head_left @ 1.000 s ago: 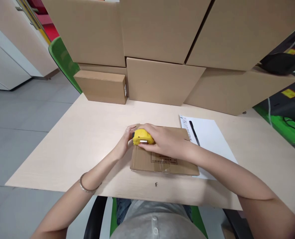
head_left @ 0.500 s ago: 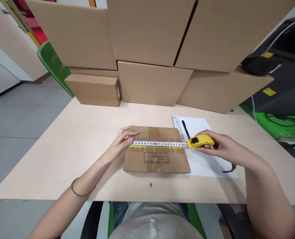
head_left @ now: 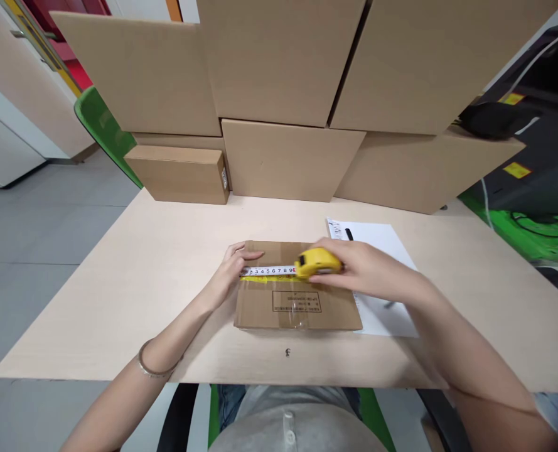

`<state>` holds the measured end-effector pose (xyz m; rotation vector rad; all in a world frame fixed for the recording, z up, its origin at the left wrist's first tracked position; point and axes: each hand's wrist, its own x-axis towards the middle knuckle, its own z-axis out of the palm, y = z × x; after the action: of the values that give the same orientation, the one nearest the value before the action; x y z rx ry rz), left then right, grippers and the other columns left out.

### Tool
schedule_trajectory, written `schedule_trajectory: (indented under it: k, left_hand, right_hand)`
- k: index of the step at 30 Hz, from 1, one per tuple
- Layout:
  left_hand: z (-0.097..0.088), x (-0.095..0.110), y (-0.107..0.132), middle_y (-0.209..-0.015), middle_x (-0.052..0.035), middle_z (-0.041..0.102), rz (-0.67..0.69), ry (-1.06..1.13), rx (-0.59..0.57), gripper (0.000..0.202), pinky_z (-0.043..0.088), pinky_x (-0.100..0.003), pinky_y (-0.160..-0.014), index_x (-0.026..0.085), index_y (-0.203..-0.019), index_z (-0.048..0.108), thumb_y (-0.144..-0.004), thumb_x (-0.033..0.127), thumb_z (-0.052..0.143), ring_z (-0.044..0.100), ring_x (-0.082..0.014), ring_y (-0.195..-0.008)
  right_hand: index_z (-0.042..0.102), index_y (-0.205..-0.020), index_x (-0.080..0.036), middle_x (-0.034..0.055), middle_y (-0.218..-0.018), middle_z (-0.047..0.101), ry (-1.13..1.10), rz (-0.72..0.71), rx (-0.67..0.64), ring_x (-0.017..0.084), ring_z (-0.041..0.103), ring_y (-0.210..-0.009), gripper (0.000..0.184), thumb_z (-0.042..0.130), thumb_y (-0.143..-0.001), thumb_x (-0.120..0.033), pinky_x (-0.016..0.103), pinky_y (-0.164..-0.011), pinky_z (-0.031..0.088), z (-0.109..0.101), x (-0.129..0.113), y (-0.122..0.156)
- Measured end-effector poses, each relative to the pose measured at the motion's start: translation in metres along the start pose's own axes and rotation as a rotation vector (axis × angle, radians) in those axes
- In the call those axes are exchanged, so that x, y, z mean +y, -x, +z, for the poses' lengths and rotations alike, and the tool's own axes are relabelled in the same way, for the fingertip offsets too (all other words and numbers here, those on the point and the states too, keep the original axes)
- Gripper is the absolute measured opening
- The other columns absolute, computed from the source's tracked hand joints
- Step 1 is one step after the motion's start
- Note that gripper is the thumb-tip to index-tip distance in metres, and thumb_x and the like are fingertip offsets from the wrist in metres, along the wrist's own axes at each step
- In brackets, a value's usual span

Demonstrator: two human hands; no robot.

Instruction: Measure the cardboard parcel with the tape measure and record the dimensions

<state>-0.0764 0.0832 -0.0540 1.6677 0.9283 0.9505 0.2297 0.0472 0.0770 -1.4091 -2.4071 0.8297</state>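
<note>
A flat brown cardboard box (head_left: 260, 311) with a printed label frame lies on the table in front of me. My right hand (head_left: 349, 263) grips the yellow case of a tape measure (head_left: 317, 262) over the middle of the box. Its white blade (head_left: 272, 271) runs left across the box top, with numbers up to about 10 showing. At the box's left edge, my left hand (head_left: 231, 269) pinches the blade's end between thumb and fingers, its index finger lying along the box top. The blade's tip is hidden by those fingers.
Right of the box lies a white paper sheet (head_left: 382, 235) with a black pen (head_left: 349, 235) on it, partly behind my right arm. Large cartons (head_left: 288, 163) stand stacked along the table's back edge, with a smaller closed box (head_left: 177, 179) at the left.
My right hand has moved left with the tape measure case, from the box's right edge to its middle. The exposed blade is shorter. My left hand stays at the left edge.
</note>
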Motion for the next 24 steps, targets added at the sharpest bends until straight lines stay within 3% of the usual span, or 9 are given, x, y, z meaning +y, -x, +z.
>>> schedule_trajectory:
  k: [3,7,11,14,16,20,22,24]
  left_hand:
    - [0.006,-0.003,-0.001,-0.149,-0.0076,0.051,-0.022,0.17,0.03,0.069,0.035,-0.05,-0.121,0.028,-0.122,0.07,-0.099,0.074,0.022,0.043,-0.0315,-0.144]
    - [0.01,-0.006,-0.002,-0.148,-0.0081,0.056,-0.041,0.268,0.064,0.068,0.039,-0.05,-0.118,0.028,-0.132,0.06,-0.097,0.077,0.028,0.048,-0.0318,-0.141]
    - [0.0,0.006,-0.002,-0.154,-0.0083,0.05,-0.014,0.138,-0.021,0.07,0.03,-0.052,-0.125,0.027,-0.132,0.064,-0.1,0.072,0.021,0.04,-0.0324,-0.148]
    - [-0.006,0.039,0.006,-0.158,-0.0086,0.043,0.064,-0.127,-0.066,0.056,0.015,-0.055,-0.13,0.03,-0.144,0.055,-0.101,0.062,0.041,0.024,-0.0333,-0.156]
    - [-0.001,0.067,0.016,-0.165,-0.0092,0.031,0.144,-0.293,-0.1,0.053,0.018,-0.057,-0.129,0.03,-0.151,0.046,-0.101,0.049,0.051,0.02,-0.0343,-0.158]
    - [0.032,0.106,0.038,-0.155,-0.0151,0.046,0.354,-0.588,-0.27,0.054,0.036,-0.052,-0.123,0.024,-0.149,0.043,-0.097,0.031,0.057,0.035,-0.0333,-0.152]
    - [0.049,0.107,0.044,-0.145,-0.0175,0.057,0.384,-0.644,-0.332,0.046,0.047,-0.049,-0.116,0.02,-0.142,0.047,-0.098,0.032,0.055,0.049,-0.0324,-0.143]
    - [0.06,0.1,0.046,-0.131,-0.0202,0.066,0.448,-0.714,-0.346,0.036,0.051,-0.052,-0.11,0.015,-0.127,0.056,-0.098,0.036,0.054,0.057,-0.0356,-0.134]
  right_hand:
    - [0.063,-0.114,-0.025,0.0047,-0.11,0.075,0.125,-0.192,-0.019,0.023,0.068,-0.081,0.027,0.061,-0.096,-0.045,0.032,-0.067,0.044,0.025,-0.029,-0.047]
    - [0.059,-0.128,-0.027,0.0032,-0.126,0.071,0.171,-0.415,0.0,0.024,0.068,-0.096,0.031,0.058,-0.097,-0.034,0.032,-0.074,0.044,0.036,-0.047,-0.075]
    - [0.064,-0.116,-0.028,-0.0005,-0.105,0.075,0.119,-0.371,0.004,0.021,0.068,-0.086,0.033,0.065,-0.083,-0.024,0.029,-0.068,0.041,0.014,-0.038,-0.054]
    - [0.062,-0.11,-0.028,-0.0022,-0.094,0.075,0.021,-0.238,-0.048,0.019,0.067,-0.075,0.037,0.071,-0.075,-0.023,0.028,-0.066,0.045,-0.004,-0.024,-0.019]
    - [0.062,-0.108,-0.028,-0.0007,-0.102,0.074,-0.044,-0.257,-0.138,0.019,0.069,-0.082,0.036,0.07,-0.075,-0.018,0.029,-0.073,0.049,-0.01,-0.017,0.003]
    - [0.066,-0.103,-0.027,0.0034,-0.113,0.069,-0.058,-0.37,-0.245,0.019,0.068,-0.095,0.023,0.067,-0.082,-0.016,0.031,-0.084,0.052,-0.006,-0.012,0.025]
    - [0.067,-0.105,-0.026,0.0047,-0.114,0.066,-0.059,-0.36,-0.271,0.018,0.067,-0.094,0.024,0.065,-0.084,-0.014,0.031,-0.084,0.053,-0.001,-0.01,0.026]
    - [0.067,-0.107,-0.025,0.006,-0.116,0.064,-0.088,-0.354,-0.287,0.018,0.067,-0.095,0.026,0.064,-0.085,-0.012,0.031,-0.085,0.053,0.001,-0.007,0.024]
